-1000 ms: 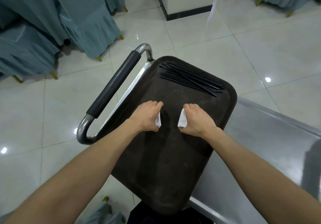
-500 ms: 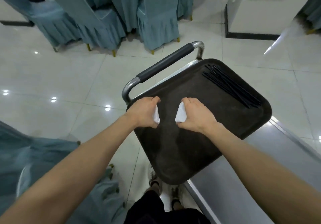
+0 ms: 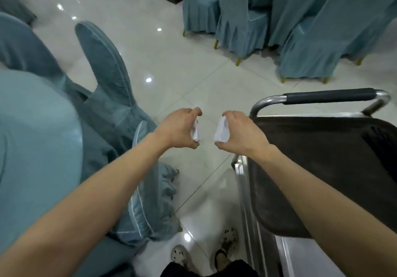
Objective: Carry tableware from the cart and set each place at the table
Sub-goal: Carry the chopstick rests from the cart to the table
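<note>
Over the glossy pale floor tiles [image 3: 193, 72], between table and cart, both hands hover side by side, near each other but not touching. The left hand [image 3: 177, 128] has its fingers curled down and thumb tucked under, pinching a small white tableware piece [image 3: 195, 133]. The right hand [image 3: 239, 131] grips a second small white piece [image 3: 222, 131] in the same way. What exactly the pieces are is too blurred to tell.

The right hand sits just beside the left rim of the dark brown plastic tray [image 3: 311, 169], with its forearm crossing that rim. The tray lies on the stainless-steel cart [image 3: 249, 223], whose black padded push handle [image 3: 328, 97] runs along the tray's far edge. The cart's steel side rail runs down toward the person's feet in white clogs [image 3: 180, 255].

To the left, the curved edge of a round table under a pale teal cloth [image 3: 32, 147] fills the frame. A teal-covered chair [image 3: 107, 72] stands close against it, its skirt spilling onto the floor beneath the left forearm. A strip of bare tile runs between this chair and the cart, widening beyond the hands. More teal-covered chairs [image 3: 236, 23] are clustered well apart at the upper right.
</note>
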